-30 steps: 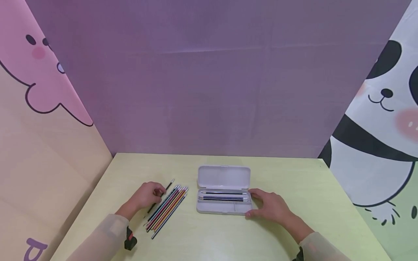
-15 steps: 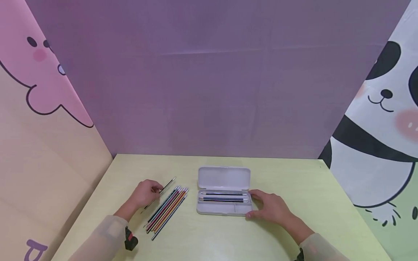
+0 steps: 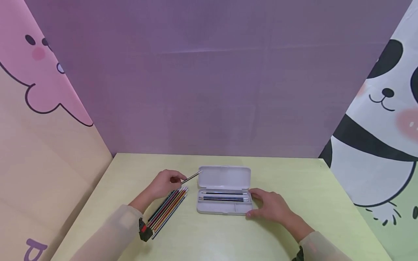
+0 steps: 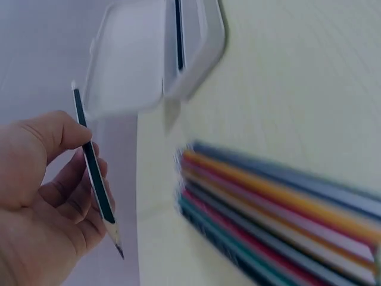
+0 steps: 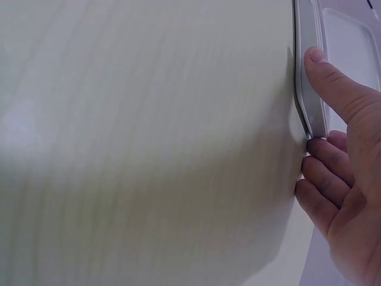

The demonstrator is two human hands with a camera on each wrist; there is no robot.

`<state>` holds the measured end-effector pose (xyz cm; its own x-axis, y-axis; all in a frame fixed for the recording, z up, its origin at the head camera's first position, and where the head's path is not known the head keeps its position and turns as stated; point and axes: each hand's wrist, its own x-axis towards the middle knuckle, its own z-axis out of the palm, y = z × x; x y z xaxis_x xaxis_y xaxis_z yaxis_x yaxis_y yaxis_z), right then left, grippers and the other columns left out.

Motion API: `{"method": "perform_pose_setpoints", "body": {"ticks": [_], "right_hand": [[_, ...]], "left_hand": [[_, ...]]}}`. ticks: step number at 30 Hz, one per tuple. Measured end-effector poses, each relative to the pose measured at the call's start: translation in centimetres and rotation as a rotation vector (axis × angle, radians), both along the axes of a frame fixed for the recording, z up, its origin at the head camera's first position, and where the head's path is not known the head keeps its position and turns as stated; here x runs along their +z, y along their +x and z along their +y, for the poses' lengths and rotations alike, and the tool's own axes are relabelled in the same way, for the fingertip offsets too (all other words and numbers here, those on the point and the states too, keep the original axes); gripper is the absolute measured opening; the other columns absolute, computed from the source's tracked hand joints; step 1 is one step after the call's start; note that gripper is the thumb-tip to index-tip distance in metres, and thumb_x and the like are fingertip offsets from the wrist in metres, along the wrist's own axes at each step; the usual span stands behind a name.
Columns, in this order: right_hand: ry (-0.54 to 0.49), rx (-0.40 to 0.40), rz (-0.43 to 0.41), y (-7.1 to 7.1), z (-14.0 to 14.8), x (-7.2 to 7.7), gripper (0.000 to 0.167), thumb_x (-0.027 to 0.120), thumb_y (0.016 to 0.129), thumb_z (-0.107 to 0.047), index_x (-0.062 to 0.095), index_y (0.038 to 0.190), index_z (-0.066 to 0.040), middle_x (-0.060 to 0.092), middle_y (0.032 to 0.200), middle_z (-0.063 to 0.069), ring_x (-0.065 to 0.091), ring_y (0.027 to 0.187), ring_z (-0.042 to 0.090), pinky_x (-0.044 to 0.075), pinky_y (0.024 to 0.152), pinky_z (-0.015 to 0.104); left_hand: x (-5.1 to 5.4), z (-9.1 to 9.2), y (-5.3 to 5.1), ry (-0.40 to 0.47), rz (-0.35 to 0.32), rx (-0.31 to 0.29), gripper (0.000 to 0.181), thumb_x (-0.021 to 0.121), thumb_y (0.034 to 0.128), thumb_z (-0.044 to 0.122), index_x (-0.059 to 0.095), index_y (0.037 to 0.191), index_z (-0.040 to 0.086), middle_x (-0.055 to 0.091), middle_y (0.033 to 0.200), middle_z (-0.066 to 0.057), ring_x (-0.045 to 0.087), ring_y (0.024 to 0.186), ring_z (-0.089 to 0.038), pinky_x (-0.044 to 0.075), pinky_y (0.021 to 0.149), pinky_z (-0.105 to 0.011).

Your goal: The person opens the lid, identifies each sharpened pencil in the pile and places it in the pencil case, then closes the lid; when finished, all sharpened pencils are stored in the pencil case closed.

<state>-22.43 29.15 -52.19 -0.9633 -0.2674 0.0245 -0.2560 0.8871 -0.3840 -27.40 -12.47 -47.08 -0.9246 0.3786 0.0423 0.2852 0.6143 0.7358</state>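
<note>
My left hand (image 3: 167, 184) pinches a dark pencil (image 3: 192, 177) with pale stripes between thumb and fingers, above the table's left half. In the left wrist view the pencil (image 4: 93, 170) tilts, its sharpened tip pointing down. A white pencil case (image 3: 213, 207) lies in the middle with its lid (image 3: 224, 176) raised. Several dark pencils (image 3: 223, 199) lie in its long rear compartment; the front part has a small divider. My right hand (image 3: 270, 206) grips the case's right end, thumb at the front edge and fingers at the end wall.
A row of several coloured pencils (image 3: 168, 212) lies slanted on the pale table (image 3: 287, 174), left of the case and partly under my left wrist. A purple backdrop (image 3: 209, 90) rises behind the table's far edge, with printed panels at both sides.
My left hand has picked up the dark pencil from beside the row and moved it right and away from me, toward the case's lid. The right hand stays on the case.
</note>
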Motion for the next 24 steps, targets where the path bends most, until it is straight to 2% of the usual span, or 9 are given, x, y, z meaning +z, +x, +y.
{"method": "perform_pose_setpoints", "body": {"ticks": [5, 10, 17, 24], "right_hand": [[-0.005, -0.005, 0.0, 0.0, 0.1, -0.1, 0.092, 0.089, 0.063, -0.064, 0.062, 0.138, -0.018, 0.071, 0.131, 0.004, 0.067, 0.116, 0.036, 0.051, 0.095, 0.057], [-0.009, -0.016, -0.011, 0.2, 0.0, 0.1, 0.092, 0.089, 0.064, -0.063, 0.061, 0.139, -0.018, 0.071, 0.132, 0.003, 0.067, 0.116, 0.037, 0.051, 0.096, 0.056], [-0.017, -0.014, -0.01, 0.5, -0.2, 0.5, 0.091, 0.09, 0.063, -0.063, 0.062, 0.138, -0.018, 0.071, 0.131, 0.003, 0.068, 0.114, 0.036, 0.051, 0.095, 0.054], [-0.017, -0.014, -0.011, 0.6, -0.1, 0.6, 0.091, 0.089, 0.063, -0.064, 0.062, 0.138, -0.019, 0.072, 0.13, 0.003, 0.069, 0.112, 0.034, 0.052, 0.094, 0.053]], "left_hand": [[0.6, 3.6, -0.8, 0.02, -0.035, -0.112, 0.024, 0.068, 0.095, 0.004, 0.078, 0.116, 0.011, 0.071, 0.096, -0.002, 0.057, 0.086, -0.017, 0.051, 0.071, -0.028], [0.0, 6.9, -1.8, 0.025, -0.037, -0.207, 0.022, 0.072, 0.0935, 0.004, 0.08, 0.113, 0.011, 0.075, 0.102, -0.001, 0.06, 0.088, -0.014, 0.053, 0.077, -0.026], [-1.8, 10.5, -2.4, 0.009, -0.047, -0.269, 0.019, 0.072, 0.0931, 0.005, 0.081, 0.109, 0.01, 0.075, 0.097, 0.001, 0.06, 0.085, -0.01, 0.053, 0.077, -0.026], [-3.2, 13.0, -2.1, -0.05, -0.035, -0.283, 0.018, 0.075, 0.0908, 0.004, 0.083, 0.105, 0.013, 0.076, 0.096, 0.005, 0.06, 0.086, -0.006, 0.052, 0.08, -0.024]]}}
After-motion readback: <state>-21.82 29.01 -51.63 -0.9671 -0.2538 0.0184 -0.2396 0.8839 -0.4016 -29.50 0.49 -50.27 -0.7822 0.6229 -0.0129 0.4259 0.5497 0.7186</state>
